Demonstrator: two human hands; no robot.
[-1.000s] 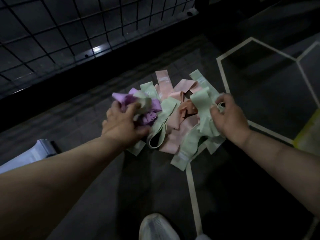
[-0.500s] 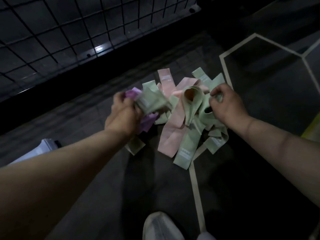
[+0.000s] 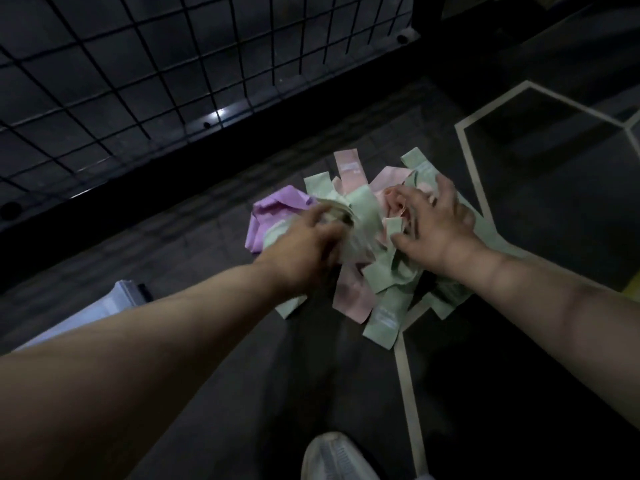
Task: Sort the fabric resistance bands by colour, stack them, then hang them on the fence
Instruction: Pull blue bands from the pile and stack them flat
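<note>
While the left grip, blurred, curls round a mint-green band, the right grip presses with fingers spread apart on the heap of green and pink bands. The heap lies on the dark, pale-lined floor, a lilac band at its left edge, near the wire-mesh fence.

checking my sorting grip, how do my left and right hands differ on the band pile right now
The left hand curls round a green band; the right hand lies with fingers spread on the pile. The left hand is motion-blurred; the right hand is sharp. The left hand sits beside the purple bands; the right hand covers pink bands and green ones. Both are on the same pile.
</note>
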